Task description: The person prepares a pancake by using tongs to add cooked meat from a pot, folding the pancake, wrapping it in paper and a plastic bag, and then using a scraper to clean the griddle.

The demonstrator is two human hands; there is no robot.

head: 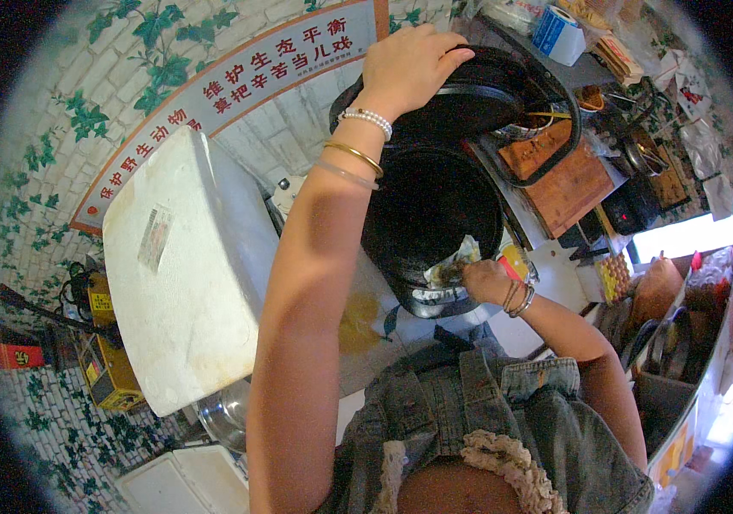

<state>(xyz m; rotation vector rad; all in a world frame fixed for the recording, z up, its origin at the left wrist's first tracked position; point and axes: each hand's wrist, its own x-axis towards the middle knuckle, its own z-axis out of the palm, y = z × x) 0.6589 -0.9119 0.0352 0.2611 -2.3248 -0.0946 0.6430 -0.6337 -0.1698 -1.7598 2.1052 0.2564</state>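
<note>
A large black round barrel-shaped cooker [437, 193] stands open before me, its dark inside mostly in shadow. Its raised black lid [479, 106] leans back at the far side, with a curved bar handle [572, 128] at the right. My left hand [414, 64] reaches over the opening and grips the lid's upper edge. Down at the near rim, my right hand [485, 281] holds a crumpled, stained wad of paper or cloth [453, 266] against the cooker. A shiny strip of metal or foil [440, 294] shows just below the wad.
A tall white foam box [180, 276] stands left, near a metal bowl [225, 414] and a yellow machine [106, 347]. On the right counter lie a wooden cutting board [556, 173] and a blue-and-white box [559, 35]. A banner with writing [276, 58] hangs on the brick-patterned wall.
</note>
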